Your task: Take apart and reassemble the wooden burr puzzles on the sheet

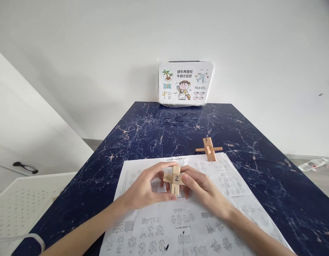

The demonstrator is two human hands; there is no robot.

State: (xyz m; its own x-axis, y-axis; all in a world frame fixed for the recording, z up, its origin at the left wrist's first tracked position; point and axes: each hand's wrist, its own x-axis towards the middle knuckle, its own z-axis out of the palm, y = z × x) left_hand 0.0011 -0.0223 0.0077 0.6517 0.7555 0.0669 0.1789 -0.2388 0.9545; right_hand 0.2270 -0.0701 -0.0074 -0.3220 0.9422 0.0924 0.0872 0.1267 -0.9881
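Between my two hands, above the printed sheet [154, 209], is a cross-shaped wooden interlocking puzzle [175, 189] with handwritten numbers 1, 2 and 3 on its pieces. My left hand [143, 183] is closed around its left side, thumb at the bottom end and fingers at the top. From the right, my right hand [203, 185] pinches the right end with the thumb in front; its other fingers are partly hidden. Another wooden puzzle assembly [211, 155], a block crossed by a thin bar, lies at the sheet's top right edge.
A white case with travel cartoons [185, 83] stands against the wall at the far end of the blue marbled table [143, 131]. A white perforated basket [17, 202] sits low at the left beside a white cabinet door [17, 117]. A clear plastic item [317, 164] lies beyond the right edge.
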